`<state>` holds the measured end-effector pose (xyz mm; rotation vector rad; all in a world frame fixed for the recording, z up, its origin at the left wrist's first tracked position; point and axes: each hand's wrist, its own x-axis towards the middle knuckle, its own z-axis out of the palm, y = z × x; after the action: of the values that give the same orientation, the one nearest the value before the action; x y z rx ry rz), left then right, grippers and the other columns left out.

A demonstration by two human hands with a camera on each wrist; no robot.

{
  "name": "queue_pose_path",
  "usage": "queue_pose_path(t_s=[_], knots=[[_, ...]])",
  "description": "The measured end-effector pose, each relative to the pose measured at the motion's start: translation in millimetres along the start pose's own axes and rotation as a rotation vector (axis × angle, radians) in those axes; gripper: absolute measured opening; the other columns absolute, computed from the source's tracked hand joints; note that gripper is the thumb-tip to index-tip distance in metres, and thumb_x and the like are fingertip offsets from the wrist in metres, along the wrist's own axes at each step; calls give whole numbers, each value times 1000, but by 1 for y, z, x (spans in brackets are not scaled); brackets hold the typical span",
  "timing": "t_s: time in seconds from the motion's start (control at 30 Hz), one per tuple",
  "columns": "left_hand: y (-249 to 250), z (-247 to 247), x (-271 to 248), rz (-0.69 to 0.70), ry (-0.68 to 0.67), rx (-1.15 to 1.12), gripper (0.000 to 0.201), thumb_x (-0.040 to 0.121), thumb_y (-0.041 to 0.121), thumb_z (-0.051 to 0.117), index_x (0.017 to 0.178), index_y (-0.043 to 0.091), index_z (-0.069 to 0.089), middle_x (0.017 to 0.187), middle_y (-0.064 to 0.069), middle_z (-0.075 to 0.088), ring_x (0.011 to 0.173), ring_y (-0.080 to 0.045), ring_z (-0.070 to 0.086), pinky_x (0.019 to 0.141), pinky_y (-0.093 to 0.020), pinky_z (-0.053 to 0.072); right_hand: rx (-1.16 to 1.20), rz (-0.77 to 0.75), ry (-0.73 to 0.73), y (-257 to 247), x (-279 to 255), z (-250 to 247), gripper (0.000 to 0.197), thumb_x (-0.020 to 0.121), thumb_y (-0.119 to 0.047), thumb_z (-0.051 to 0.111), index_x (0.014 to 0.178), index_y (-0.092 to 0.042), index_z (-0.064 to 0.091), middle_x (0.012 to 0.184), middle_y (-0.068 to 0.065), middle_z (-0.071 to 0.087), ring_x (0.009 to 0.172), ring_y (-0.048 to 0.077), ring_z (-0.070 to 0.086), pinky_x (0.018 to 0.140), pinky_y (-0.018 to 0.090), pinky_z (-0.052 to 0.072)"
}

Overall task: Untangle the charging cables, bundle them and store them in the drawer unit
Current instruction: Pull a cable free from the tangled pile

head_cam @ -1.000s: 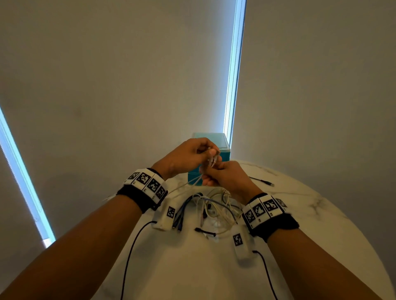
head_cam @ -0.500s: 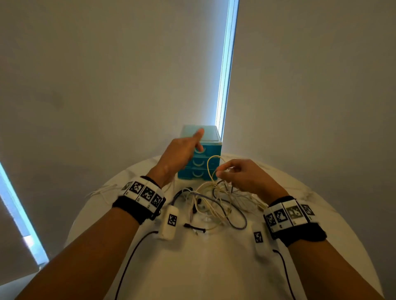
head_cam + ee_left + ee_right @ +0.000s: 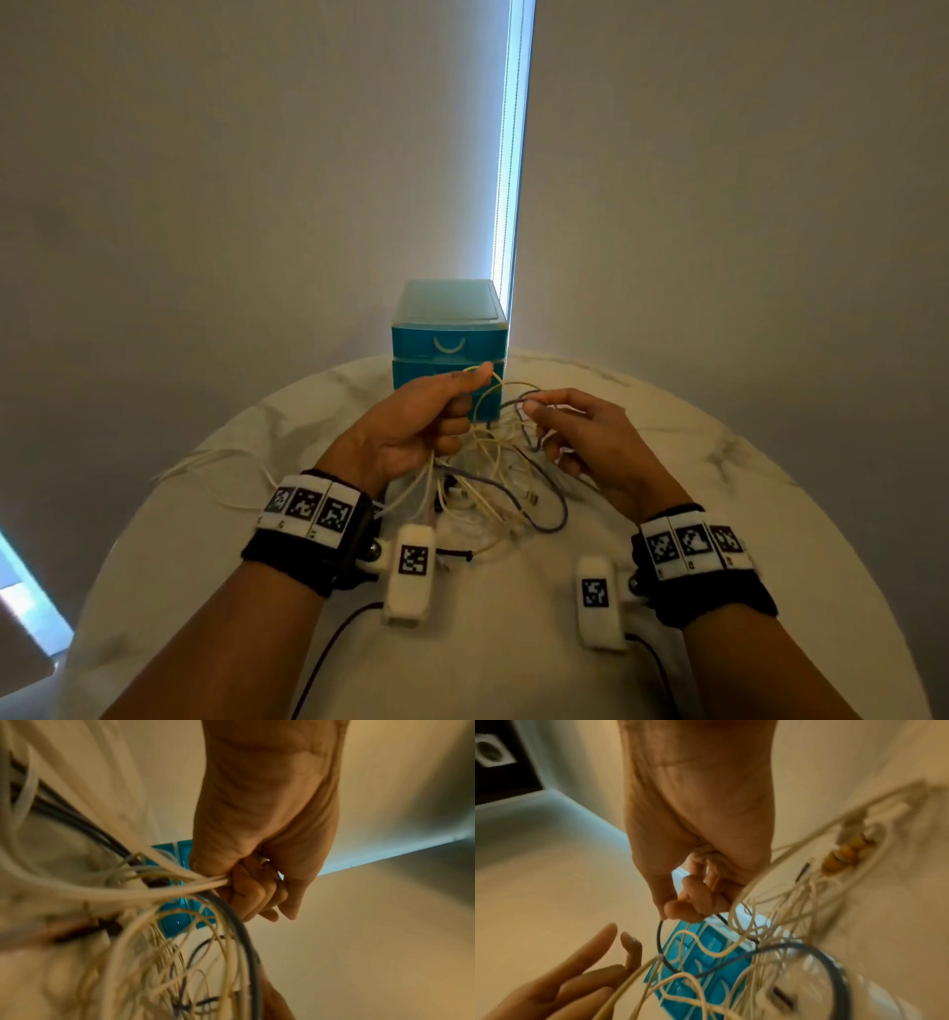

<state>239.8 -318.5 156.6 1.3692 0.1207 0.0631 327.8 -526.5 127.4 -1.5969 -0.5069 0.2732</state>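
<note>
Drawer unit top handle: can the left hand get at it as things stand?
Probably not yet. The left hand grips a bunch of cream cables, so no finger is free. The drawer unit stands just beyond it, top handle unobstructed, drawers closed.

No readable text; only coded black-and-white squares on wristbands (image 3: 308, 506)
</note>
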Motion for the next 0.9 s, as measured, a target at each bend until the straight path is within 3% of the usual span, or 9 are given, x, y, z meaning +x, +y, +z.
queue_pose_path(t_s=[0.1, 0.2, 0.3, 0.43, 0.53, 0.7, 0.9], knots=[[-2, -3, -3, -1, 1, 76, 11, 104, 34, 66, 106, 24, 63, 64, 8, 27, 53, -8, 19, 43, -21, 18, 168, 20, 35, 3, 0, 4, 22, 97, -28, 79, 115, -15, 79, 71, 0, 61, 51, 10, 47, 40, 18, 32], [-10, -6, -2, 8, 31, 133, 27, 103, 31, 69, 128, 22, 67, 64, 7, 30, 51, -7, 24, 41, -20, 25, 275, -3, 51, 1, 1, 10, 24, 97, -31, 79, 117, -18, 78, 62, -5, 50, 47, 9, 38, 37, 18, 29], [-18, -8, -1, 27, 14, 100, 36, 103, 30, 69, 138, 23, 64, 67, 6, 26, 50, -7, 21, 39, -19, 26, 304, -29, 10, 1, -1, 15, 24, 96, -36, 79, 117, -23, 79, 64, -5, 47, 49, 9, 36, 39, 20, 26], [-20, -8, -5, 82, 76, 146, 31, 104, 34, 66, 128, 15, 69, 65, 7, 31, 51, -7, 24, 42, -19, 25, 273, -34, 0, 3, -3, 20, 26, 97, -33, 79, 120, -22, 78, 68, -5, 51, 54, 8, 42, 44, 20, 31], [-18, -7, -8, 169, 105, 101, 16, 104, 34, 67, 113, 20, 69, 62, 9, 34, 48, -6, 25, 42, -20, 26, 190, 40, 3, 6, -5, 18, 26, 96, -26, 81, 120, -17, 77, 71, -4, 59, 58, 9, 49, 47, 21, 37], [-14, -11, -9, 250, 79, -41, 23, 103, 32, 67, 123, 20, 66, 62, 7, 27, 52, -11, 13, 42, -22, 19, 86, 192, -64, 20, -6, 16, 21, 99, -24, 76, 115, -9, 78, 88, 6, 69, 67, 14, 61, 52, 23, 45], [-11, -17, -9, 253, 73, -83, 22, 105, 32, 64, 125, 21, 68, 64, 6, 23, 57, -14, 8, 47, -28, 11, 183, 118, -4, 8, -9, 17, 24, 102, -26, 72, 119, -10, 78, 103, 6, 80, 80, 15, 75, 57, 22, 52]])
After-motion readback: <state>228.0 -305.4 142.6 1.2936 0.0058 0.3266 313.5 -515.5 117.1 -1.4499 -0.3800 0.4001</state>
